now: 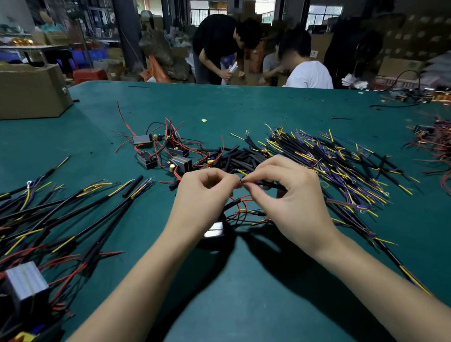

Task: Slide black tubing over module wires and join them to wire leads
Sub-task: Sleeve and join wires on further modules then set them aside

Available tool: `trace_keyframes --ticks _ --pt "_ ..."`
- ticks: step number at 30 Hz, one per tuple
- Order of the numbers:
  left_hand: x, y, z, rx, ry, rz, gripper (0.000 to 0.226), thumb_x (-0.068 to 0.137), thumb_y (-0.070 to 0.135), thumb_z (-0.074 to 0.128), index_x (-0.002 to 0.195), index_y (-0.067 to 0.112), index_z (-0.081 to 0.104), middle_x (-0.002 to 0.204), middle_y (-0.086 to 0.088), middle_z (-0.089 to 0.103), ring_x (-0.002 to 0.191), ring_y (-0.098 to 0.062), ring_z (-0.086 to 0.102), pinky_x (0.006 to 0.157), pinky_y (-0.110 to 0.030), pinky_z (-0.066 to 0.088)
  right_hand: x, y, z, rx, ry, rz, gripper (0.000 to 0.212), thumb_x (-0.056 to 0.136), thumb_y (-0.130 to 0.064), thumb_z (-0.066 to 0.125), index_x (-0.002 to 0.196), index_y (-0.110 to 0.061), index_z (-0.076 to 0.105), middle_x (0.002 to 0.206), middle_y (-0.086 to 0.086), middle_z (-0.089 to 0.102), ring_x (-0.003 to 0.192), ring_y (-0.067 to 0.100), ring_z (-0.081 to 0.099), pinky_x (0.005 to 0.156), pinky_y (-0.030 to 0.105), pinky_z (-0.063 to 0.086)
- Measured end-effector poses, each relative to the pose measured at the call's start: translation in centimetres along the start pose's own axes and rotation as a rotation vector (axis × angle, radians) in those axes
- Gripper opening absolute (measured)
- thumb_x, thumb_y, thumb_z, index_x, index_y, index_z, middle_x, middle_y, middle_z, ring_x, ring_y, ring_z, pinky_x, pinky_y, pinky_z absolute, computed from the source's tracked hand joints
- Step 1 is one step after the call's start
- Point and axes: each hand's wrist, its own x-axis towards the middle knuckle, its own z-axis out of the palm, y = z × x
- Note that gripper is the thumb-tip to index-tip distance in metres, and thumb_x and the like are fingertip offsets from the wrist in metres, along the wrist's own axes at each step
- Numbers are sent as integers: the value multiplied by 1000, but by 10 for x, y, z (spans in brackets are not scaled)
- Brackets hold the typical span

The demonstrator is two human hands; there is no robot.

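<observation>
Joining step, seen from the head camera. Above the middle of the green table (256, 291), the left hand (202, 197) and right hand (289, 192) meet fingertip to fingertip; each pinches a fine wire end, the right hand's belonging to a black-sleeved lead (270, 184). The module (213, 230) lies on the table just below the hands, its red wires (241, 198) looping upward, one carrying a black tube (231, 204). Spare tubing (238, 160) and the heap of leads (335, 161) lie beyond, toward the far edge. Judged next move: twist the bare ends together, then draw the tube over the joint.
</observation>
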Motion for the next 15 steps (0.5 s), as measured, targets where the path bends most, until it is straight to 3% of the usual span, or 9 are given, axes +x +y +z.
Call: trace_keyframes --ticks 2,4,5,7,9,12,15 --pt "4 -1 -5 -14 -78 -169 20 83 22 64 71 11 73 59 5 56 65 -14 41 49 -18 31 -3 -1 1 -147 0 -122 5 82 -13 68 83 -14 73 84 -3 63 80 18 61 66 35 48" --pt "6 -2 -8 -3 -116 -194 21 82 28 65 74 11 74 60 7 56 63 -12 40 48 -15 30 -4 -2 3 -218 1 -177 5 82 -13 67 82 -12 71 83 -1 63 79 21 60 68 40 49" --pt "5 -2 -8 1 -113 -135 20 82 31 67 74 14 73 61 8 58 61 -13 43 53 -14 34 -3 -2 3 -182 -3 -136 4 81 -12 67 81 -13 71 82 -3 63 79 18 60 70 40 49" --pt "1 -4 -5 100 -63 95 14 80 36 65 77 24 68 69 11 64 66 -7 56 79 -27 41 0 -2 2 -13 -9 18 8 81 -8 69 79 -15 72 79 -7 64 74 6 58 70 28 46" --pt "-2 -7 -4 340 24 358 6 81 37 59 80 32 62 75 14 66 81 0 60 94 -37 28 3 -1 -1 135 -32 194 11 81 -7 70 76 -16 73 75 -7 66 66 1 55 66 16 40" --pt "-3 -10 -9 574 53 578 6 83 33 61 88 32 64 80 14 65 88 -1 59 94 -38 20 5 2 -3 257 -101 344 10 83 -10 69 76 -16 73 70 -4 69 63 3 54 63 18 40" --pt "-2 -12 -10 632 40 612 9 86 32 58 89 27 66 83 12 64 89 -5 59 93 -38 19 5 2 -3 299 -132 370 10 83 -10 68 74 -14 71 69 4 68 61 6 52 60 20 41"
